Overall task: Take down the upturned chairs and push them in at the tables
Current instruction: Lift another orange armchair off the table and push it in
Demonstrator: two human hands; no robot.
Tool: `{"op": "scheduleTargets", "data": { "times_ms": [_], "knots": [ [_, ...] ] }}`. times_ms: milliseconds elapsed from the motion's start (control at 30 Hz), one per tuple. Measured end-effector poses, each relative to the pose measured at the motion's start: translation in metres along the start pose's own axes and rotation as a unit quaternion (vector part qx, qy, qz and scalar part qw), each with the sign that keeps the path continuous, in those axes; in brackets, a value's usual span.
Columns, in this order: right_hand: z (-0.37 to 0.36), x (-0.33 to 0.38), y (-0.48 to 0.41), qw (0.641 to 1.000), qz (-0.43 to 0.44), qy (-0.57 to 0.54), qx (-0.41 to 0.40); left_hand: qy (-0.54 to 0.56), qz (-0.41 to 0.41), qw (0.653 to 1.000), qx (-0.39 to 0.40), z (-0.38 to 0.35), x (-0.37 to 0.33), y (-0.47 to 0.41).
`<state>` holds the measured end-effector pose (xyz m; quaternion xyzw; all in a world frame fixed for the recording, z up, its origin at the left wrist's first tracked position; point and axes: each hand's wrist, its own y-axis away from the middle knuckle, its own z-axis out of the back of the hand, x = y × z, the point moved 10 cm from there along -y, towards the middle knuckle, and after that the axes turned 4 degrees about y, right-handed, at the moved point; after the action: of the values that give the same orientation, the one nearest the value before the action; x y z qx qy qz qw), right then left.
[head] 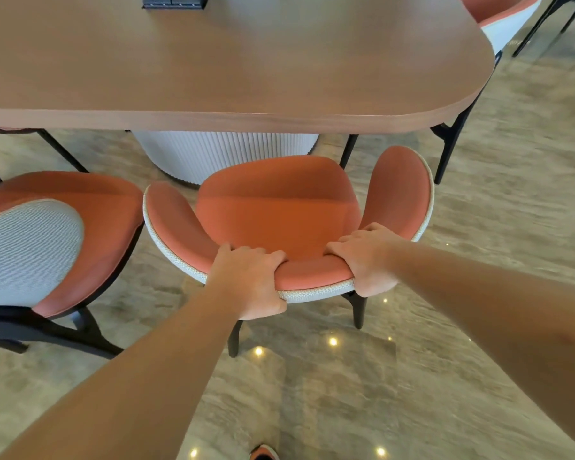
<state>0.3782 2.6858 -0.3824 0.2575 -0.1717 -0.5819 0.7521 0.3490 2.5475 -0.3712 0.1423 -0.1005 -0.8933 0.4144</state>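
An orange upholstered chair (279, 207) with a pale woven outer shell and black legs stands upright on the floor, facing the brown wooden table (233, 61). Its seat front sits just short of the table edge. My left hand (246, 280) grips the top of the curved backrest left of centre. My right hand (367, 257) grips the same backrest rim to the right. Both hands wrap over the rim with fingers inside.
A second orange chair (63, 234) stands close on the left, turned away. Another chair (505, 14) sits at the table's far right end. The table rests on a white ribbed pedestal (223, 154). A black power socket (175, 1) is set in the tabletop. The floor is glossy stone.
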Motion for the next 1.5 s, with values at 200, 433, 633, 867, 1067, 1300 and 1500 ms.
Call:
{"op": "scheduleTargets", "data": {
  "times_ms": [200, 433, 633, 867, 1067, 1300, 1500],
  "knots": [
    [0.007, 0.003, 0.009, 0.996, 0.028, -0.003, -0.085, -0.042, -0.066, 0.994, -0.076, 0.002, -0.014, 0.008],
    [0.012, 0.007, 0.016, 0.98, 0.046, 0.034, -0.192, -0.071, -0.073, 0.993, -0.061, -0.001, -0.011, 0.0],
    [0.02, 0.013, 0.015, 0.98, 0.04, 0.031, -0.195, -0.051, -0.06, 0.995, -0.061, 0.007, -0.002, 0.001],
    [0.026, 0.026, 0.004, 0.981, 0.036, 0.034, -0.189, -0.039, -0.06, 0.995, -0.071, 0.014, 0.016, 0.006],
    [0.024, 0.027, 0.004, 0.982, 0.031, 0.026, -0.185, -0.05, -0.067, 0.994, -0.075, 0.011, 0.015, 0.005],
    [0.023, 0.04, -0.003, 0.991, 0.0, -0.011, -0.13, -0.021, -0.029, 0.999, -0.036, 0.012, 0.011, 0.002],
    [0.028, 0.064, -0.01, 0.982, -0.059, -0.068, -0.167, -0.009, 0.002, 0.999, -0.053, 0.009, -0.001, 0.005]
  ]
}}
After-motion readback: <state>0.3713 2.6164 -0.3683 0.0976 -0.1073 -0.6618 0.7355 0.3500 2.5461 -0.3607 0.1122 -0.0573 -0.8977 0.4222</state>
